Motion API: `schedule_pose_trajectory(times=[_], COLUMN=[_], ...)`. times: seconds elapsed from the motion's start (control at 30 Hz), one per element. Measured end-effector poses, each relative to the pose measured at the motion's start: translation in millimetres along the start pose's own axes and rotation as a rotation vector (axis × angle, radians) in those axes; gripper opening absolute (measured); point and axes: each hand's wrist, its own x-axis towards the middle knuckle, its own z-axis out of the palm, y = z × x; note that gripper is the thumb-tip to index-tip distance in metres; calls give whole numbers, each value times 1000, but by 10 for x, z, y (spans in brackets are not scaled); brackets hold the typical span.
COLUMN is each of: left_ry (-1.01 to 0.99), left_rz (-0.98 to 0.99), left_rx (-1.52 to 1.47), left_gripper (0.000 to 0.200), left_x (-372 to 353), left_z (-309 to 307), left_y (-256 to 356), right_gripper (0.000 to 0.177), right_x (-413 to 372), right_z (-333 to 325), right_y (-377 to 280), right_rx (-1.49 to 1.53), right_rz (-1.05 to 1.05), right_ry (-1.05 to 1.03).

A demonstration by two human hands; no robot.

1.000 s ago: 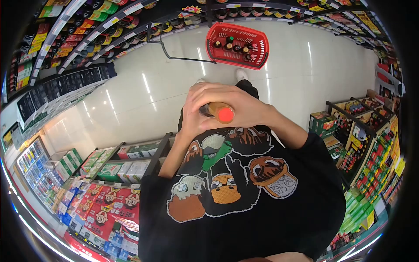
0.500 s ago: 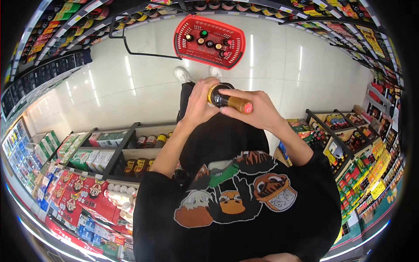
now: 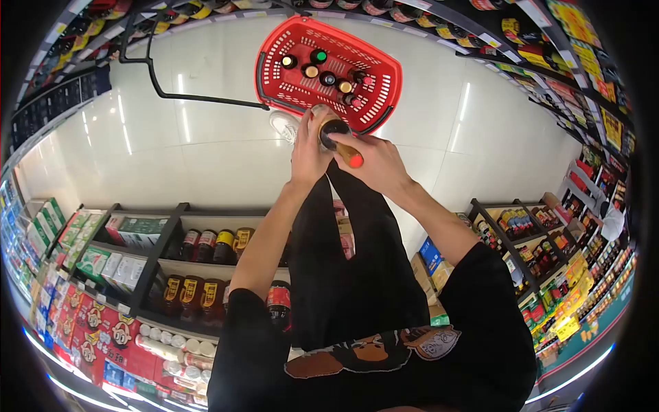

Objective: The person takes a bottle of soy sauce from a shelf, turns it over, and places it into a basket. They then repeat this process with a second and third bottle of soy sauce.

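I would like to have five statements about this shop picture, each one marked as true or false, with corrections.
1. The left hand and right hand both hold one bottle. True.
2. The cap of this bottle is white. False: the cap is red.
3. A green-capped bottle is in the basket. True.
4. The basket is blue. False: it is red.
5. The person's sleeves are black. True.

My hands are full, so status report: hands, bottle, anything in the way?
Left hand, right hand: both gripping red-capped bottle. Cap on, exact tilt unclear. Red basket beyond, white shoe beside it; no obstruction visible.
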Motion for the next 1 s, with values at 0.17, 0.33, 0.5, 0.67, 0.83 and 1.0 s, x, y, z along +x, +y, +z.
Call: schedule_pose_trajectory(times=[0.17,0.33,0.5,0.67,0.83,1.0], left_ry=[26,76,65,75,116,147], left_rz=[-80,-146,-118,-190,-205,-217], left_rx=[-34,-49,-106,-137,-232,-292], left_gripper=[97,77,60,52,46,40], left_x=[154,157,210,284,352,463], left_z=[249,240,118,134,106,28], left_y=[-440,-541,-582,-758,-880,-865], right_gripper=[43,45,43,44,48,50], right_x=[481,915,1118,1354,1565,1733], right_z=[424,684,837,1076,1316,1584], right_y=[497,861,954,1124,1323,1533], right_rx=[161,100,86,71,89,88], right_rz=[66,131,209,210,244,246], right_ry=[-17,-113,-191,-163,-177,-182])
